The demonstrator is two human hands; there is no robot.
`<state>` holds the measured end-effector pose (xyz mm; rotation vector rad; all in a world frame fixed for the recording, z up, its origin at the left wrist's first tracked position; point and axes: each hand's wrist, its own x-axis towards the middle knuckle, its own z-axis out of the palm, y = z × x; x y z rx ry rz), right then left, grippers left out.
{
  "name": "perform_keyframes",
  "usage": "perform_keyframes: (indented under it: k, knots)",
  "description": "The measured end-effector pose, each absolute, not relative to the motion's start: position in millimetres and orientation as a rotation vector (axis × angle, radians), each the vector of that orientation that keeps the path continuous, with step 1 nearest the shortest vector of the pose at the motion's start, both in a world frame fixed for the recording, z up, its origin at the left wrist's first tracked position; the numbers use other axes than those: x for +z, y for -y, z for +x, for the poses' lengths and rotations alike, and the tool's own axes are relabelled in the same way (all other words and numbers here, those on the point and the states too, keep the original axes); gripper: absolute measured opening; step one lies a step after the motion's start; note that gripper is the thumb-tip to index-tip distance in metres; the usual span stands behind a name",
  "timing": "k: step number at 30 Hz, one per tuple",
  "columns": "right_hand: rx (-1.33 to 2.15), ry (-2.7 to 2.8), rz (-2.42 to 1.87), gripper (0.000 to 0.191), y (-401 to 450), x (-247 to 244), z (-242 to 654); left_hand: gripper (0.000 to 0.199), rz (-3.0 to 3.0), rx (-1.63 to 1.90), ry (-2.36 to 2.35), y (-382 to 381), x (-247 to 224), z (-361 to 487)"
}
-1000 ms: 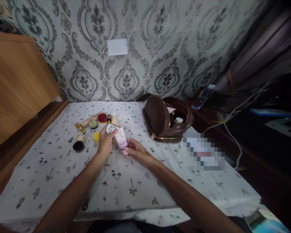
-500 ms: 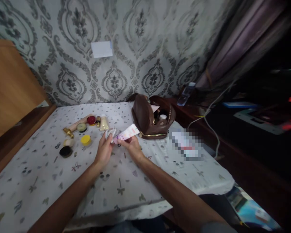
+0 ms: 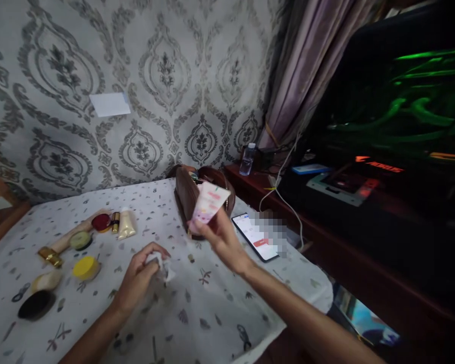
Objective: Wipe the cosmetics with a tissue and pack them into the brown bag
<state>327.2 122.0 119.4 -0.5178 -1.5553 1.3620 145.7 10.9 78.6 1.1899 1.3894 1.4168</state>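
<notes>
My right hand (image 3: 222,237) is closed around the lower end of a white and pink squeeze tube (image 3: 211,202), its flat end tilted up. The tube is held up in front of the brown zip bag (image 3: 185,194) and covers part of its opening. My left hand (image 3: 138,275) grips a crumpled white tissue (image 3: 161,265) above the patterned cloth. Left of it lie a yellow-lidded jar (image 3: 86,268), a green-topped jar (image 3: 80,240), a red-lidded jar (image 3: 101,222), a cream tube (image 3: 127,225) and a gold-capped tube (image 3: 50,257).
A phone (image 3: 256,237), partly blurred out, lies right of the bag. Behind it are a clear bottle (image 3: 247,159) and a white cable (image 3: 286,202). A black-topped item (image 3: 37,305) sits at the cloth's left. A dark computer case (image 3: 394,151) with green lights stands at right.
My hands have moved apart. The right one has lifted the tube up and rightward to the bag; the left keeps the tissue. The view has turned right.
</notes>
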Motion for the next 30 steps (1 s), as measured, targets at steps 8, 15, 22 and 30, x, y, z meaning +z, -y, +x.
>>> perform_keyframes:
  k: [8,15,22,30]
  knots:
    - [0.889,1.84,-0.706,0.035,-198.8,165.3,417.6,0.081,1.395,1.139,-1.251,-96.7,102.8,219.0]
    - [0.808,2.033,-0.664,0.031,-234.4,186.5,428.0,0.064,1.617,1.08,-1.316,-121.2,71.9,221.9]
    - [0.836,2.079,-0.637,0.027,-256.5,194.6,414.8,0.077,1.923,1.061,-1.382,-114.5,30.4,216.0]
    - [0.73,2.305,-0.58,0.028,-264.3,180.8,402.1,0.082,2.017,1.1,-1.356,-116.2,22.2,216.3]
